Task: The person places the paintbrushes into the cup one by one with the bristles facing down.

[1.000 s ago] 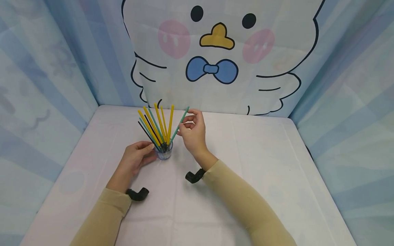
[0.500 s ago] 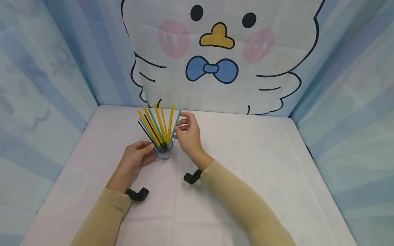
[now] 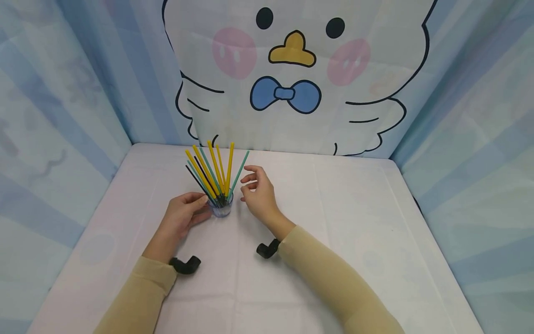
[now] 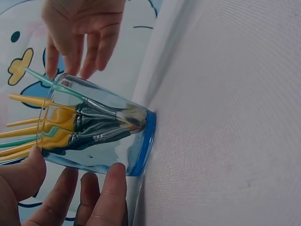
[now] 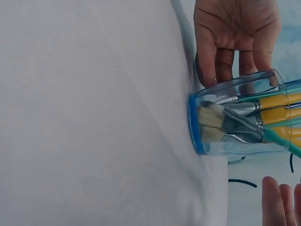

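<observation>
A clear plastic cup [image 3: 221, 211] with a blue base [image 4: 146, 146] stands on the table. It bears several paintbrushes, bristles [image 5: 211, 125] down, with yellow [image 3: 230, 167], teal and black handles fanned out above the rim. My left hand [image 3: 185, 212] holds the cup from its left side, thumb at the rim and fingers along the wall. Just right of the cup, my right hand [image 3: 260, 195] hovers with loosely bent fingers and nothing in them. The nearest brush to it has a teal handle [image 3: 238, 175], which leans right, apart from the fingertips.
A white cloth covers the table [image 3: 333, 222]. Behind it hangs a backdrop [image 3: 288, 125] printed with a cartoon bird, and striped blue curtains [image 3: 479, 139] flank both sides. A black curved piece [image 3: 185, 265] sticks out at each sleeve cuff.
The right hand moved left with the teal-handled paintbrush, then let go of it and drew slightly back and down. The brush now leans on the cup's right side. The left hand stays put.
</observation>
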A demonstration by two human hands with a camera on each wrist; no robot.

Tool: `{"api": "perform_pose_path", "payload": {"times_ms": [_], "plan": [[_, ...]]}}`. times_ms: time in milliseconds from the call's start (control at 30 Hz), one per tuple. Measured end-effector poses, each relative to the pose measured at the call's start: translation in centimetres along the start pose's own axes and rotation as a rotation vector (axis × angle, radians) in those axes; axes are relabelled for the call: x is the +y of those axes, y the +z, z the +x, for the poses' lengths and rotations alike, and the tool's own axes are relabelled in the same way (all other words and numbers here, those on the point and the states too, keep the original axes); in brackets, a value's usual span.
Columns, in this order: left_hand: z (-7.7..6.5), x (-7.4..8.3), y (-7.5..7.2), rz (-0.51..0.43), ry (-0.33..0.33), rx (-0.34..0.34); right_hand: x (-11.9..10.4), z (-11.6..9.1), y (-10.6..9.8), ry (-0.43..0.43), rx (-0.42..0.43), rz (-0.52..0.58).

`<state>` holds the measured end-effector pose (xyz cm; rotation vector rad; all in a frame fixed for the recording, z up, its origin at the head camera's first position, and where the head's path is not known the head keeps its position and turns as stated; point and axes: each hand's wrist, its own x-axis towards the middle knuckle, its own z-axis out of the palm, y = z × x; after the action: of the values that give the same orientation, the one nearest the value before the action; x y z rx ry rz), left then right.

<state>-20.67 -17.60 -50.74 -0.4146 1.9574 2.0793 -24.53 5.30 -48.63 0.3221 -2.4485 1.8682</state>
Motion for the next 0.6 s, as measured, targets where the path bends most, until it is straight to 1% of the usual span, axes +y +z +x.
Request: {"api": "perform_pose_path", "payload": {"times_ms": [167, 267, 433, 600], "plan": [[-0.1, 0.1, -0.1, 0.021, -0.004, 0.005, 0.7, -0.8, -0.7, 0.031, -0.057, -0.052], [-0.2, 0.1, -0.2, 0.055, 0.002, 0.011, 0.7, -1.4, -1.3, 0.057, -0.086, -0.110], [-0.7, -0.1, -0.3, 0.178, 0.023, 0.047, 0.6, -2.5, -2.6, 0.095, -0.109, -0.250], [-1.4, -0.1, -0.8, 0.319, 0.039, 0.086, 0.5, -3.6, -4.2, 0.111, -0.102, -0.346]]}}
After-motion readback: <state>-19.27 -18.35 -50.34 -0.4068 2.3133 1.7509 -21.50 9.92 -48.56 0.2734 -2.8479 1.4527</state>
